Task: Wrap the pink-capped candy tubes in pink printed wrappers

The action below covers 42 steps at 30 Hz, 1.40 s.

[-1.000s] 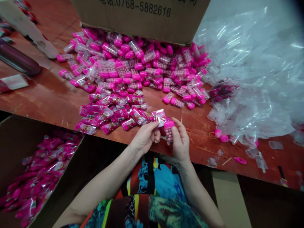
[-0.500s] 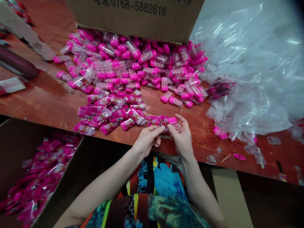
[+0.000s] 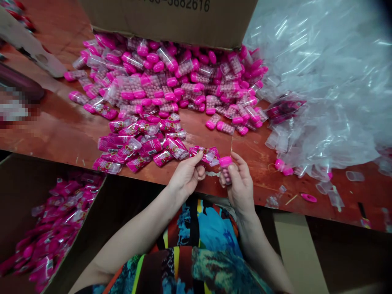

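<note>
My right hand is closed around a small clear candy bottle with a pink cap and round pink candies inside. It holds the bottle upright above the table's front edge. My left hand is to the left with its fingers curled and its thumb pointing up. The thumb tip overlaps some pink printed sleeves on the table; whether the fingers pinch anything is hidden. Left of that hand lies a group of bottles in pink printed sleeves. Behind it spreads a large pile of unsleeved, pink-capped candy bottles.
A cardboard box stands behind the pile. Clear plastic bags cover the right side, with loose clear tubes and a pink piece in front. An open carton of pink sleeved bottles sits low at the left.
My right hand has drawn the bottle slightly down and right, away from my left hand. The pink sleeves now show more between them. The whole view has shifted slightly.
</note>
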Motion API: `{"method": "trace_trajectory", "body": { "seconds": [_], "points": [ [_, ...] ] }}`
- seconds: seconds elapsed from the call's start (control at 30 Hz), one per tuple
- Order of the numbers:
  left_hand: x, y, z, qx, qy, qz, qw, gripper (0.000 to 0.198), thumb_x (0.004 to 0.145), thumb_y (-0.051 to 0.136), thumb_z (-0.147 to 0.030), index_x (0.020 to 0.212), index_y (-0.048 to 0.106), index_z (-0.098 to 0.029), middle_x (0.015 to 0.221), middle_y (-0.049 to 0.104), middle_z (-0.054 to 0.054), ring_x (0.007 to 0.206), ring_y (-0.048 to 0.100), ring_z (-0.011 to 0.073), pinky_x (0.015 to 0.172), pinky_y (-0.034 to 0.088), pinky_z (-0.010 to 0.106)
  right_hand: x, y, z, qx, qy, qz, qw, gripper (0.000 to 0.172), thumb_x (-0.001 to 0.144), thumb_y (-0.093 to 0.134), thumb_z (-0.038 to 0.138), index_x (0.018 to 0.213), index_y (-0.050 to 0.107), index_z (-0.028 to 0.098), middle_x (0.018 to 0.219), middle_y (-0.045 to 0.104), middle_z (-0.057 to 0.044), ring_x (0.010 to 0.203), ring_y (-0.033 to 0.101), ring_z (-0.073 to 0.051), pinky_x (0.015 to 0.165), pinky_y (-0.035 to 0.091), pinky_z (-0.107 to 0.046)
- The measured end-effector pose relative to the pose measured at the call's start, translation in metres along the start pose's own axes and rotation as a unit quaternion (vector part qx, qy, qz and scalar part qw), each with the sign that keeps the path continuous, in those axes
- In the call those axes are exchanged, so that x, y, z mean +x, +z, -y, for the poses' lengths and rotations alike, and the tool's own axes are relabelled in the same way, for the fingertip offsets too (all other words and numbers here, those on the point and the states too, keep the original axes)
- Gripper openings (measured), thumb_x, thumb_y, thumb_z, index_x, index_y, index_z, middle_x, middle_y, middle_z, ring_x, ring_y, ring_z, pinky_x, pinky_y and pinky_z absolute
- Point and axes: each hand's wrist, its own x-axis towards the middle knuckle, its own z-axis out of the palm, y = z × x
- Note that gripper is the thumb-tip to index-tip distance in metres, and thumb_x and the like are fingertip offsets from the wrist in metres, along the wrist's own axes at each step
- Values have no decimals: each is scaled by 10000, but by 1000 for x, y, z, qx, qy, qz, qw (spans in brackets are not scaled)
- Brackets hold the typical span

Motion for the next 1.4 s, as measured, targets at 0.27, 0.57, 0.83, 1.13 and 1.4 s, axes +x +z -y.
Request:
{"method": "trace_trajectory", "body": {
  "seconds": [0.27,0.57,0.83,1.13,1.4],
  "points": [
    [0,0,9,24,4,7,1000,313,806,804,-364,704,590,-160,446,487,-48,349,408,59,379,285,197,-8,3,-9,-122,-59,-29,990,371,945,645,377,1294,555,287,1023,670,-36,808,648,-156,649,537,-269],
    [1,-3,11,62,18,21,998,284,862,712,-397,744,592,-167,426,514,-22,344,424,87,388,292,206,-4,-8,-24,-230,-156,-32,960,382,970,608,351,1338,561,260,1175,667,-89,915,662,-193,795,553,-357],
    [0,-3,14,103,39,2,994,320,880,685,-430,733,608,-156,423,524,-13,356,435,87,392,295,203,-4,-5,-25,-253,-180,-42,950,377,972,595,340,1339,564,262,1166,681,-86,877,670,-188,779,558,-354],
    [5,-8,13,93,43,16,995,376,827,747,-461,667,583,-163,428,527,-20,353,432,77,398,308,205,-8,-2,-25,-214,-127,4,969,361,988,586,328,1339,540,255,1157,700,-95,934,692,-199,821,561,-370],
    [5,-8,15,93,38,-23,995,424,801,772,-500,632,563,-171,412,533,-16,343,440,81,379,304,202,-7,-4,-25,-223,-123,-18,967,356,979,598,334,1324,562,252,1134,693,-84,903,677,-191,812,551,-364]
  ]
}}
